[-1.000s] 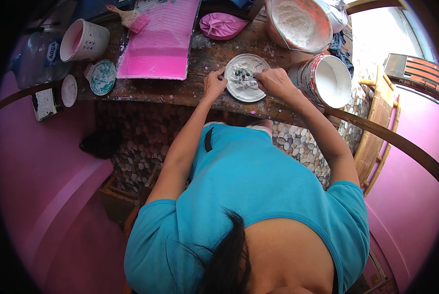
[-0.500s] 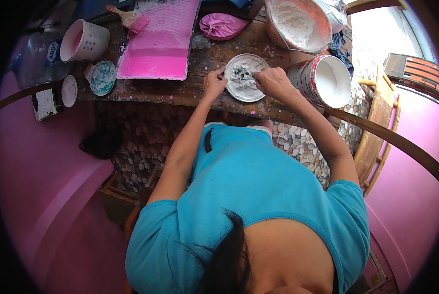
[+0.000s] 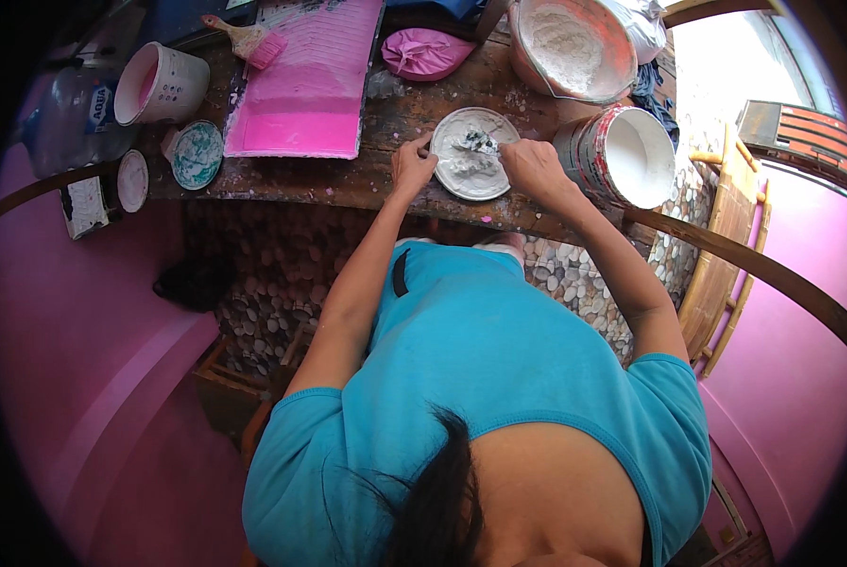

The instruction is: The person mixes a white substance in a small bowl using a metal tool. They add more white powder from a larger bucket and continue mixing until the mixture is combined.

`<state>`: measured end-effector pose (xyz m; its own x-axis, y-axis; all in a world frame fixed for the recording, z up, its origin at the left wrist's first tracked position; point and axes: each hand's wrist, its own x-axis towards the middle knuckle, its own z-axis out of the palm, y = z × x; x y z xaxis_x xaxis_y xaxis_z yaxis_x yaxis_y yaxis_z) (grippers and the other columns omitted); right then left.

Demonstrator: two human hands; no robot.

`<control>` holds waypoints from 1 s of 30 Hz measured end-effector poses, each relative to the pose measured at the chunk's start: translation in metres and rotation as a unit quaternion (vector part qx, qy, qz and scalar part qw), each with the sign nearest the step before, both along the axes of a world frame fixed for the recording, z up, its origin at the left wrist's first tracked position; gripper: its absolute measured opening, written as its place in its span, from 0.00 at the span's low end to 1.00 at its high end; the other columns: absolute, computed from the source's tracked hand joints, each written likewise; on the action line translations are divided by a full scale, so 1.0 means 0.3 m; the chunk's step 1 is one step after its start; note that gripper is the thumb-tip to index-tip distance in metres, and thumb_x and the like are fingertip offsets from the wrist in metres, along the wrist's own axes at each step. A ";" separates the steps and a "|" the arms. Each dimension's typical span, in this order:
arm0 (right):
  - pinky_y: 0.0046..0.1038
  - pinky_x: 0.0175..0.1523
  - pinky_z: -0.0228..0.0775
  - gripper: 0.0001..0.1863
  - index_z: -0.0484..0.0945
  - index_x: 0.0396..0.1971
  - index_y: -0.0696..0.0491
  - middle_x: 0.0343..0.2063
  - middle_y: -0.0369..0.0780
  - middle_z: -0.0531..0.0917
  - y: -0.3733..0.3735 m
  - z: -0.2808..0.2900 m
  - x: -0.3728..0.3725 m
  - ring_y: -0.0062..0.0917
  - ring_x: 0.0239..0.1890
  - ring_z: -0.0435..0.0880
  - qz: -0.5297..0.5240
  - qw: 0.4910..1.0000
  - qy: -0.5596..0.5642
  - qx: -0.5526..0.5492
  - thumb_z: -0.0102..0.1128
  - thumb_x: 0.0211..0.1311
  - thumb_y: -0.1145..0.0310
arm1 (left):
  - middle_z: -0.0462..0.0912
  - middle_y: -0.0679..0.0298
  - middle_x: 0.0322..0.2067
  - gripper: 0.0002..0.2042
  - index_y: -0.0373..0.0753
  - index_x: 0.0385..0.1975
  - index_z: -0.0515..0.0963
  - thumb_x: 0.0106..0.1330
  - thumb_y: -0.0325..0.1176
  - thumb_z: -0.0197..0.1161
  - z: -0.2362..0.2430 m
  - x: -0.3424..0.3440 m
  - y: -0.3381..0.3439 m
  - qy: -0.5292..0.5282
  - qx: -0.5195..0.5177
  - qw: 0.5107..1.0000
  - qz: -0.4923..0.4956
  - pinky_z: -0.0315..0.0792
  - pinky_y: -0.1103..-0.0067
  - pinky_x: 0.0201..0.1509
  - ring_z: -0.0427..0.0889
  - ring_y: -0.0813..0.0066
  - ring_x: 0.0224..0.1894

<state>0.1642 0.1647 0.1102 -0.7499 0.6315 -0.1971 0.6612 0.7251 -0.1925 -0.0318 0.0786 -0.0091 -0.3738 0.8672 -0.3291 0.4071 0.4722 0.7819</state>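
Note:
A round white lid [image 3: 470,178] smeared with thick white paste lies on the wooden table near its front edge. My left hand [image 3: 413,163] pinches the lid's left rim between thumb and fingers. At the opposite side, my right hand [image 3: 535,168] is closed round a small spoon-like tool [image 3: 481,143]. Its head looks dark and mottled with white, and rests in the paste; most of the handle is hidden in my fingers. Just right of that hand stands a bucket [image 3: 637,157] of white paint or paste, its outside streaked red and white.
A basin [image 3: 563,49] of white powder sits at the back right. Pink paint fills the front of a tray [image 3: 292,128], with a brush [image 3: 248,40] at its left edge. A pink bag [image 3: 427,53], a white bucket [image 3: 171,83] and a green-stained lid [image 3: 196,154] are also on the table [image 3: 390,121].
My right hand has shifted slightly right and a little nearer, drawing the tool's head across the paste to the right. The left hand keeps its hold on the lid.

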 end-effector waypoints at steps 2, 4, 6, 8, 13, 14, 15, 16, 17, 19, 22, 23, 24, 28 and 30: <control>0.38 0.26 0.72 0.03 0.77 0.17 0.57 0.19 0.48 0.80 -0.009 0.025 0.011 0.41 0.22 0.81 0.008 1.000 -0.011 -0.012 0.54 0.41 0.75 | 0.79 0.52 0.27 0.24 0.46 0.47 0.78 0.45 0.31 0.58 -0.009 0.011 -0.010 -0.013 0.005 0.999 0.039 0.71 0.69 0.42 0.79 0.56 0.32; 0.38 0.26 0.71 0.03 0.77 0.16 0.57 0.19 0.48 0.80 -0.009 0.057 0.014 0.41 0.22 0.81 0.008 1.000 0.009 -0.011 0.55 0.40 0.75 | 0.79 0.51 0.27 0.23 0.46 0.47 0.78 0.45 0.30 0.57 -0.023 0.013 -0.015 -0.004 0.016 0.999 0.036 0.71 0.68 0.42 0.79 0.56 0.32; 0.37 0.26 0.71 0.03 0.78 0.16 0.57 0.19 0.48 0.79 -0.001 0.054 0.006 0.41 0.22 0.81 0.001 1.000 0.006 0.001 0.55 0.41 0.75 | 0.78 0.50 0.26 0.23 0.45 0.46 0.78 0.45 0.30 0.57 -0.035 0.016 -0.018 0.005 0.027 0.999 0.032 0.71 0.67 0.42 0.79 0.55 0.31; 0.37 0.25 0.71 0.03 0.78 0.16 0.57 0.19 0.48 0.79 0.014 0.038 -0.011 0.40 0.22 0.81 -0.008 1.000 0.004 0.013 0.55 0.41 0.75 | 0.77 0.49 0.26 0.23 0.45 0.46 0.78 0.45 0.30 0.57 -0.045 0.018 -0.018 0.042 0.035 0.998 0.021 0.71 0.66 0.41 0.78 0.54 0.31; 0.36 0.25 0.72 0.05 0.78 0.17 0.56 0.19 0.47 0.80 -0.001 -0.022 -0.043 0.37 0.21 0.82 -0.017 0.998 -0.002 0.058 0.53 0.43 0.74 | 0.76 0.49 0.27 0.22 0.45 0.45 0.79 0.46 0.29 0.57 -0.035 0.026 -0.012 0.037 0.037 0.998 0.019 0.71 0.66 0.40 0.78 0.54 0.32; 0.36 0.25 0.72 0.05 0.78 0.17 0.56 0.19 0.47 0.80 -0.005 -0.026 -0.046 0.37 0.21 0.82 -0.016 0.998 -0.003 0.058 0.53 0.43 0.74 | 0.76 0.49 0.27 0.21 0.45 0.45 0.79 0.46 0.28 0.56 -0.032 0.030 -0.010 0.038 0.036 0.998 0.016 0.71 0.66 0.41 0.77 0.54 0.32; 0.35 0.26 0.72 0.05 0.79 0.18 0.56 0.20 0.46 0.80 -0.008 -0.019 -0.058 0.37 0.22 0.82 -0.001 0.999 -0.026 0.044 0.53 0.43 0.74 | 0.76 0.49 0.27 0.21 0.45 0.45 0.79 0.46 0.28 0.56 -0.041 0.029 -0.014 0.038 0.036 0.998 0.020 0.71 0.66 0.41 0.77 0.54 0.32; 0.35 0.26 0.73 0.06 0.79 0.19 0.55 0.21 0.46 0.81 -0.008 -0.010 -0.068 0.36 0.23 0.82 0.014 0.998 -0.050 0.030 0.53 0.43 0.73 | 0.75 0.49 0.27 0.21 0.44 0.45 0.79 0.47 0.28 0.57 -0.049 0.030 -0.019 0.046 0.046 0.997 0.028 0.71 0.66 0.40 0.77 0.54 0.32; 0.35 0.26 0.73 0.06 0.79 0.19 0.55 0.21 0.46 0.81 -0.003 0.000 -0.072 0.36 0.23 0.82 0.017 0.998 -0.050 0.031 0.53 0.43 0.73 | 0.75 0.49 0.27 0.20 0.44 0.45 0.79 0.47 0.27 0.57 -0.056 0.029 -0.024 0.054 0.056 0.996 0.038 0.71 0.67 0.40 0.77 0.54 0.32; 0.34 0.29 0.73 0.06 0.80 0.21 0.55 0.22 0.45 0.81 0.019 0.026 -0.075 0.35 0.25 0.83 0.025 0.996 -0.090 0.017 0.54 0.43 0.73 | 0.75 0.50 0.27 0.20 0.42 0.45 0.78 0.48 0.27 0.58 -0.062 0.032 -0.038 0.044 0.068 0.996 0.040 0.71 0.67 0.40 0.77 0.55 0.31; 0.33 0.31 0.74 0.05 0.80 0.21 0.54 0.23 0.44 0.82 0.038 0.018 -0.062 0.35 0.28 0.83 0.052 0.992 -0.119 0.005 0.55 0.42 0.73 | 0.74 0.51 0.30 0.22 0.37 0.48 0.75 0.48 0.29 0.60 -0.043 0.042 -0.055 -0.003 0.084 0.996 0.030 0.71 0.66 0.41 0.77 0.56 0.33; 0.33 0.32 0.74 0.05 0.80 0.20 0.54 0.23 0.44 0.82 0.042 0.009 -0.054 0.35 0.29 0.83 0.077 0.991 -0.111 0.013 0.55 0.42 0.73 | 0.73 0.50 0.32 0.24 0.34 0.50 0.73 0.48 0.30 0.61 -0.032 0.046 -0.061 -0.039 0.089 0.995 0.019 0.70 0.66 0.43 0.76 0.56 0.36; 0.33 0.32 0.74 0.05 0.80 0.20 0.54 0.23 0.44 0.82 0.041 0.014 -0.066 0.35 0.29 0.83 0.082 0.990 -0.111 0.013 0.55 0.42 0.73 | 0.73 0.50 0.32 0.24 0.34 0.50 0.73 0.48 0.30 0.61 -0.019 0.043 -0.077 -0.039 0.088 0.995 0.024 0.70 0.66 0.43 0.76 0.56 0.36; 0.33 0.30 0.73 0.04 0.80 0.18 0.54 0.22 0.43 0.82 0.050 0.060 -0.096 0.34 0.27 0.83 0.108 0.987 -0.112 0.044 0.56 0.42 0.74 | 0.65 0.49 0.49 0.45 0.36 0.62 0.54 0.41 0.35 0.71 0.030 0.034 -0.143 0.032 0.142 0.985 -0.096 0.63 0.68 0.56 0.66 0.52 0.52; 0.33 0.29 0.73 0.04 0.80 0.18 0.54 0.21 0.43 0.81 0.057 0.068 -0.102 0.34 0.26 0.83 0.092 0.989 -0.115 0.036 0.55 0.42 0.74 | 0.60 0.49 0.54 0.53 0.37 0.65 0.47 0.38 0.36 0.74 0.046 0.030 -0.152 0.001 0.168 0.978 -0.126 0.60 0.66 0.61 0.60 0.49 0.58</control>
<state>0.1336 0.1817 0.1305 -0.7939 0.5073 -0.3351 0.5375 0.8433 0.0033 -0.0229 0.0331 0.0046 -0.1342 0.9909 -0.0088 0.4794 0.0727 0.8746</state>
